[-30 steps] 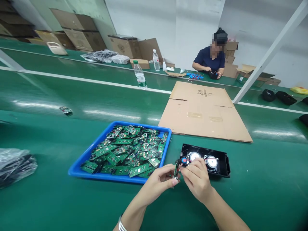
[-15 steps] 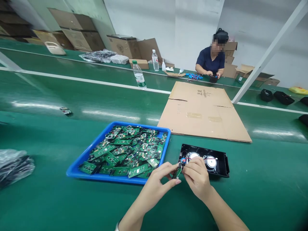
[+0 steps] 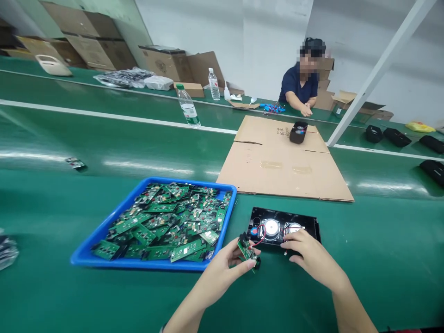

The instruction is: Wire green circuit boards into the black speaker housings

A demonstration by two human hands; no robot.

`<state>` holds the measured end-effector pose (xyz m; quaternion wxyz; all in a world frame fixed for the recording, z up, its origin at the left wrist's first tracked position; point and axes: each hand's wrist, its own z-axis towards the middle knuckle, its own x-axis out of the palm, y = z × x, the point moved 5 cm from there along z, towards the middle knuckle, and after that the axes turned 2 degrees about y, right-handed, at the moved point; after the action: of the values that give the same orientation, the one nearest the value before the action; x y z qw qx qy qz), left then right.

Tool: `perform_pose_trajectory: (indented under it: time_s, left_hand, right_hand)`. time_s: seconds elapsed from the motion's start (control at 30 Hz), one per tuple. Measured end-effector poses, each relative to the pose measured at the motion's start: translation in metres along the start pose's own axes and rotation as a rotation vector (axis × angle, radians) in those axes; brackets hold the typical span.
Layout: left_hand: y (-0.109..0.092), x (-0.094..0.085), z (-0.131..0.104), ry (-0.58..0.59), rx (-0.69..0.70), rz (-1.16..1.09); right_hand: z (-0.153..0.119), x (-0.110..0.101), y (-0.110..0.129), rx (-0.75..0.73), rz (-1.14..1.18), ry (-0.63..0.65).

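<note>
My left hand pinches a small green circuit board between thumb and fingers, just right of the blue tray. A red wire loops from the board's area to the black speaker casing, which lies open on the bench. Inside the casing are two round silver speakers and a blue-and-red part at the left. Over the casing's right half hovers my right hand, thumb and fingers apart. By its fingertips hangs a small white connector; whether they touch its wire I cannot tell.
Many more boards fill the tray. Behind the casing lies a cardboard sheet bearing another black casing. A co-worker sits across the bench. A water bottle and a slanted white post stand further back.
My right hand has moved right, away from the board, and its fingers have spread. My left hand keeps the board, now turned. The co-worker's black casing has come onto the cardboard, out of their hands.
</note>
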<state>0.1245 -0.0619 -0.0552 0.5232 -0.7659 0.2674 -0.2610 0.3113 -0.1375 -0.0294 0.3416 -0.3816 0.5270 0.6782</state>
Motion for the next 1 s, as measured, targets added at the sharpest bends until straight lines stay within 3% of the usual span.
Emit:
perform_pose_trajectory:
  time_s: [0.13,0.3,0.37,0.5,0.6,0.77,1.0]
  left_hand:
    - [0.002,0.014,0.007,-0.010,-0.033,-0.083]
    - [0.002,0.026,0.020,-0.082,0.011,-0.063]
    - [0.002,0.030,0.024,-0.086,0.022,-0.033]
    - [0.000,0.035,0.030,-0.106,0.036,0.011]
    - [-0.002,0.036,0.034,-0.152,0.073,0.085]
    - [-0.005,0.036,0.042,-0.188,0.110,0.132]
    - [-0.005,0.037,0.046,-0.194,0.133,0.102]
  right_hand:
    - [0.001,0.005,0.001,0.003,0.070,-0.059]
    - [0.005,0.011,-0.006,0.030,0.093,0.005]
    - [0.008,0.012,-0.010,0.057,0.167,-0.049]
    - [0.012,0.012,-0.028,0.329,0.460,-0.225]
    - [0.016,0.015,-0.036,0.448,0.576,-0.276]
    - [0.022,0.012,-0.033,0.412,0.533,-0.289]
    - [0.026,0.017,-0.016,0.227,0.277,-0.199]
